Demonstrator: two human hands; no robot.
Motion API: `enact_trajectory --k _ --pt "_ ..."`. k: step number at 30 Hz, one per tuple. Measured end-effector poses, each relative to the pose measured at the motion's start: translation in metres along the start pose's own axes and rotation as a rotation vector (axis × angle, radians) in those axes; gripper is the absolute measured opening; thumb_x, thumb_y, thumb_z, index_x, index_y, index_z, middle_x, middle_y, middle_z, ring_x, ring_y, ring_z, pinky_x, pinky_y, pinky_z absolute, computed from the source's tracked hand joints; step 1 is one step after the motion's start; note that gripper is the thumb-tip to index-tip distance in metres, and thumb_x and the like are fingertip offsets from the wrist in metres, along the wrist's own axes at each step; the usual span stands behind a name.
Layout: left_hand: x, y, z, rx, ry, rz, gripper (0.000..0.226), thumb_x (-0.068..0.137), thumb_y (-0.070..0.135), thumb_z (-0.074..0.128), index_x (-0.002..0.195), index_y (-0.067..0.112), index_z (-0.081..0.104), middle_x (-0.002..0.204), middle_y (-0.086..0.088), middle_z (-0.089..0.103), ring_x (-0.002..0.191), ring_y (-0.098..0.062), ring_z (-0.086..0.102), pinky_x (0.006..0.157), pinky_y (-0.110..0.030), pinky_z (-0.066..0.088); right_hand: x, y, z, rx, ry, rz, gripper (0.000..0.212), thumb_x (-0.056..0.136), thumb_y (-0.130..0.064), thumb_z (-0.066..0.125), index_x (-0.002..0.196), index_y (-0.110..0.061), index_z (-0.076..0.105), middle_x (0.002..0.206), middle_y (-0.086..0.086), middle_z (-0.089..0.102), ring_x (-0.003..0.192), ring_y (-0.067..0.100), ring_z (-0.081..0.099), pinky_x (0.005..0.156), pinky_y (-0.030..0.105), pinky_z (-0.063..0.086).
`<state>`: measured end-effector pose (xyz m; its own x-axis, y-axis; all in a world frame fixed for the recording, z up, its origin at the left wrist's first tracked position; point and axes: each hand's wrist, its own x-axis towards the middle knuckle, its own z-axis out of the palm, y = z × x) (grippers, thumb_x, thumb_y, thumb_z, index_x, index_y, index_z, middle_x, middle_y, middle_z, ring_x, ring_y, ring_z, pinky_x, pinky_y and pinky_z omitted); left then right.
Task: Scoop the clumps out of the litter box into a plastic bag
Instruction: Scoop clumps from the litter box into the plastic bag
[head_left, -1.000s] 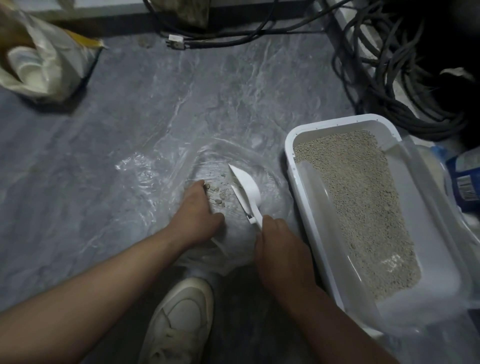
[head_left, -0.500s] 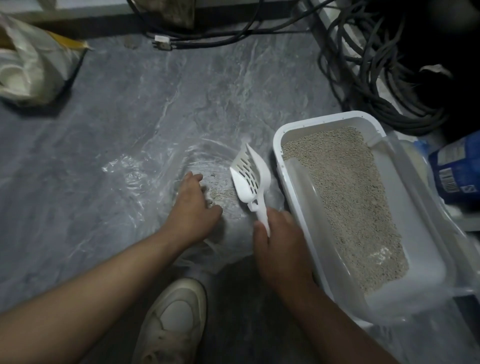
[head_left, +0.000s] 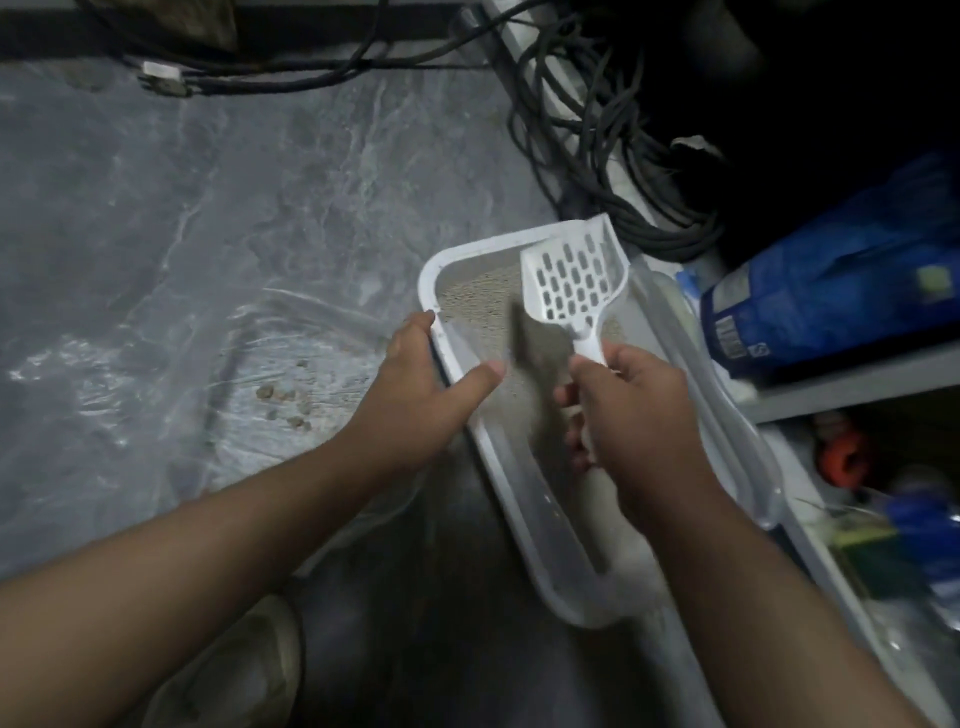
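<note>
A person crouches over a grey marbled floor (head_left: 218, 197), seen from their own head looking down along two bare forearms. The right hand (head_left: 631, 410) has its fingers curled round the handle of a white slotted litter scoop (head_left: 574, 283), held above the litter box with the scoop's blade pointing away and nothing visible in it. The left hand (head_left: 415, 384) rests on the left rim of the white litter box (head_left: 434, 270), fingers laid along the outer edge and the thumb stretched out over the inner side; whether it truly grips the rim cannot be told.

The box runs from near right to the middle of the scene and holds pale granular litter (head_left: 478, 301) (much of it hidden behind the hands). Just left of the box, a clear plastic bag (head_left: 171, 374) lies spread on the floor, with a few small brown clumps (head_left: 283, 402) sitting on it near the left wrist.

Far behind, coiled black cables (head_left: 613, 156) lie on the floor. To the right, a blue bag (head_left: 831, 280) sits on a grey shelf. A pale shoe (head_left: 244, 675) shows at the near edge, below the left forearm.
</note>
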<state>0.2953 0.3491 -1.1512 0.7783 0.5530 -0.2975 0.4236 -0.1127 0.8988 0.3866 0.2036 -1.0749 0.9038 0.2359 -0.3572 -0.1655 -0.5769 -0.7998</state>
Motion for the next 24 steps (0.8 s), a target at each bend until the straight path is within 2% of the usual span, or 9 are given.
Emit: enact_trajectory --k 1,3,5,7,9,12,15,19,24 --pt "0.003 0.003 0.008 -0.001 -0.036 0.011 0.084 0.075 0.072 0.065 0.145 0.043 0.03 0.151 0.018 0.043 0.134 0.013 0.039 0.111 -0.031 0.04 0.007 0.007 -0.014 -0.089 0.006 0.029 0.017 0.081 -0.031 0.055 0.084 -0.017 0.065 0.072 0.016 0.069 0.046 0.024 0.057 0.045 0.036 0.047" --pt "0.008 0.009 0.018 0.072 -0.082 0.033 0.106 0.08 0.065 0.069 0.16 0.02 0.017 0.167 -0.002 0.025 0.153 -0.017 0.025 0.124 -0.046 0.027 0.02 0.021 -0.039 -0.331 0.035 0.041 0.017 0.084 -0.028 0.052 0.08 -0.014 0.06 0.08 0.013 0.07 0.066 0.034 0.065 0.059 0.048 0.056" --pt "0.012 0.009 0.025 0.165 -0.08 0.043 0.105 0.087 0.052 0.07 0.162 0.011 0.009 0.171 -0.009 0.012 0.157 -0.024 0.011 0.127 -0.049 0.017 0.028 0.034 -0.058 -0.561 0.063 0.01 0.009 0.086 -0.025 0.049 0.081 -0.023 0.057 0.087 0.008 0.069 0.081 0.034 0.064 0.069 0.044 0.054" --pt "0.011 0.007 0.03 0.178 -0.067 0.049 0.101 0.084 0.047 0.061 0.162 0.011 0.007 0.171 -0.009 0.009 0.157 -0.024 0.007 0.127 -0.049 0.015 0.037 0.041 -0.068 -0.731 0.073 -0.025 0.013 0.088 -0.022 0.049 0.091 -0.023 0.062 0.096 0.01 0.07 0.083 0.03 0.059 0.071 0.032 0.044" --pt "0.008 0.007 0.032 0.148 -0.066 0.05 0.099 0.08 0.042 0.054 0.162 0.013 0.007 0.171 -0.007 0.01 0.157 -0.022 0.009 0.127 -0.05 0.016 0.05 0.04 -0.068 -0.843 0.072 -0.066 0.022 0.091 -0.019 0.049 0.106 -0.015 0.065 0.105 0.015 0.069 0.09 0.034 0.06 0.076 0.034 0.047" --pt "0.006 0.001 0.029 0.087 -0.066 0.048 0.094 0.081 0.036 0.053 0.161 0.019 0.008 0.17 -0.005 0.014 0.156 -0.021 0.016 0.125 -0.053 0.023 0.075 0.027 -0.051 -0.956 0.04 -0.145 0.021 0.094 -0.015 0.047 0.108 -0.01 0.062 0.105 0.018 0.066 0.094 0.036 0.061 0.08 0.037 0.051" --pt "0.004 -0.004 0.025 0.08 -0.066 0.039 0.093 0.08 0.036 0.051 0.161 0.022 0.007 0.17 -0.003 0.015 0.155 -0.018 0.017 0.126 -0.05 0.022 0.099 0.007 -0.023 -1.046 -0.005 -0.186 0.023 0.094 -0.014 0.048 0.113 -0.01 0.06 0.107 0.015 0.061 0.092 0.033 0.058 0.079 0.035 0.048" --pt "0.004 -0.008 0.021 0.085 -0.074 0.052 0.095 0.079 0.036 0.051 0.162 0.019 0.008 0.17 -0.004 0.014 0.156 -0.016 0.014 0.127 -0.044 0.018 0.112 -0.01 0.011 -1.171 -0.048 -0.164 0.036 0.094 -0.016 0.052 0.129 -0.012 0.058 0.123 0.014 0.059 0.111 0.032 0.061 0.085 0.035 0.049" --pt "0.005 -0.006 0.021 0.092 -0.093 0.055 0.096 0.078 0.035 0.051 0.162 0.016 0.007 0.17 -0.005 0.014 0.156 -0.017 0.014 0.127 -0.045 0.018 0.097 -0.005 0.015 -1.287 -0.174 -0.254 0.039 0.096 -0.012 0.05 0.135 -0.01 0.054 0.124 0.014 0.054 0.105 0.03 0.06 0.087 0.04 0.052"
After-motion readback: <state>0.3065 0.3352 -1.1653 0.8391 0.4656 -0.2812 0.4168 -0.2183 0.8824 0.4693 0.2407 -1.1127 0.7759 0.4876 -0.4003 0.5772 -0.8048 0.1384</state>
